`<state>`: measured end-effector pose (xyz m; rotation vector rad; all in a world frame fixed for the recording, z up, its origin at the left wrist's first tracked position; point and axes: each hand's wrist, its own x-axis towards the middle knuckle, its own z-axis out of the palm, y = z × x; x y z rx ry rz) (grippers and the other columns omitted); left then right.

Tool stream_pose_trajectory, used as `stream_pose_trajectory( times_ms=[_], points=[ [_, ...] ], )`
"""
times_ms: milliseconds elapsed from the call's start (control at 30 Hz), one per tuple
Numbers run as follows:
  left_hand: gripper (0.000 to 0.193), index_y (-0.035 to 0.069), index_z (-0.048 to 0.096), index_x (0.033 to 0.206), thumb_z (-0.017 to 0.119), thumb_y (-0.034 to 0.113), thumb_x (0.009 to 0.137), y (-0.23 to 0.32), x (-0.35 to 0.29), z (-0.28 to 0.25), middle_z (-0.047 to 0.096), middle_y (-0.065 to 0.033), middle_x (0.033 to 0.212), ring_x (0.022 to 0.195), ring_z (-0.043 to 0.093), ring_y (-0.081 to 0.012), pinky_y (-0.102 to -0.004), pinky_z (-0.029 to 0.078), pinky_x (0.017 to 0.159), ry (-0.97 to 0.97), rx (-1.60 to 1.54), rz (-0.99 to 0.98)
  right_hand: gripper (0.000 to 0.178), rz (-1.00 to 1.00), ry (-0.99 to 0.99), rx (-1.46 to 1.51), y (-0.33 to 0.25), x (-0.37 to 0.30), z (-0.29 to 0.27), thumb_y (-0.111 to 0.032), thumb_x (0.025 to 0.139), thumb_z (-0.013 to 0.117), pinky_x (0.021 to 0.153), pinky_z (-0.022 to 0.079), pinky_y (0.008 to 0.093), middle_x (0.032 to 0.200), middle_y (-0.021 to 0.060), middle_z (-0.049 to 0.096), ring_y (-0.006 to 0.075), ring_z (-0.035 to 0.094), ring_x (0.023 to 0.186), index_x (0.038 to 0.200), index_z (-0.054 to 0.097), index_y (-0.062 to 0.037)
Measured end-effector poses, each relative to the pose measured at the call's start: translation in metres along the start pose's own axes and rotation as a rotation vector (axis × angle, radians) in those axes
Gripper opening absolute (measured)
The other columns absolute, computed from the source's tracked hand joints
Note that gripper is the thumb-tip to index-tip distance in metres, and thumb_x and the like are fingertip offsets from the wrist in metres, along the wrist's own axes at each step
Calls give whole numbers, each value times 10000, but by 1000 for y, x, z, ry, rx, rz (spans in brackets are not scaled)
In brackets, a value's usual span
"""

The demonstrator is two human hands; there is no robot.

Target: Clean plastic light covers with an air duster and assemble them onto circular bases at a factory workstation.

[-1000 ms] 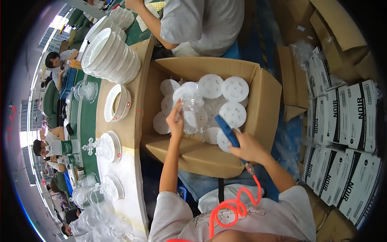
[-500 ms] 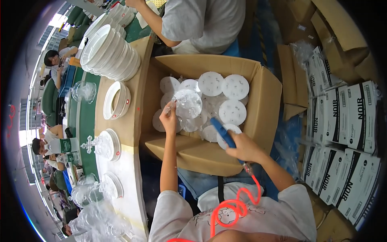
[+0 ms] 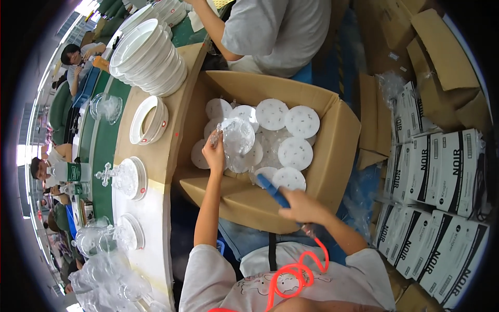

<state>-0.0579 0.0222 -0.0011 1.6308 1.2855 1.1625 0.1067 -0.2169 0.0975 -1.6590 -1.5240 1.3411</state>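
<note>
Cardboard fills the middle of my view: a big open box point(image 3: 332, 151) sits in front of me, its flaps folded out, its near wall just beyond my lap. Inside it lie white round discs point(image 3: 295, 153) with small holes, packed flat among clear plastic wrapping, reaching from the far wall to the near-right corner of the box.

Along the box's left side runs the bench point(image 3: 156, 171), covered in brown board near the box and white further toward me. On its far end stands a tall stack of white rings point(image 3: 148, 57); nearer, a single white ring point(image 3: 148, 120) lies flat close to the box's left wall. Another person in a grey shirt point(image 3: 280, 28) stands beyond the far wall of the box.

My left hand point(image 3: 214, 155) is over the box's left half, fingers pinched on the edge of a clear domed plastic piece point(image 3: 238, 139), which it holds up just above the discs. My right hand point(image 3: 301, 205) is at the box's near wall, fingers wrapped tightly around a blue air gun point(image 3: 273, 190) whose nozzle points into the box toward the clear piece. A coiled orange hose point(image 3: 296, 273) runs from the gun down across my shirt.
</note>
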Motion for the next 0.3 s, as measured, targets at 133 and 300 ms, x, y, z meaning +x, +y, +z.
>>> stream_pose_trajectory(
  times_ms=[133,300],
  points=[
    [246,-47,601,1042,599,84,835,2,4,4,600,-4,745,649,522,-48,-193,429,593,-14,-8,0,392,139,115,-109,-3,15,3,-239,663,596,620,454,477,616,241,553,420,574,653,932,470,18],
    [235,25,626,1033,611,93,809,-4,3,0,668,-84,795,760,581,-63,-214,444,684,8,-46,-116,545,134,-7,-129,-6,18,5,-248,670,600,680,458,491,680,259,576,418,586,683,1118,416,2]
  ],
)
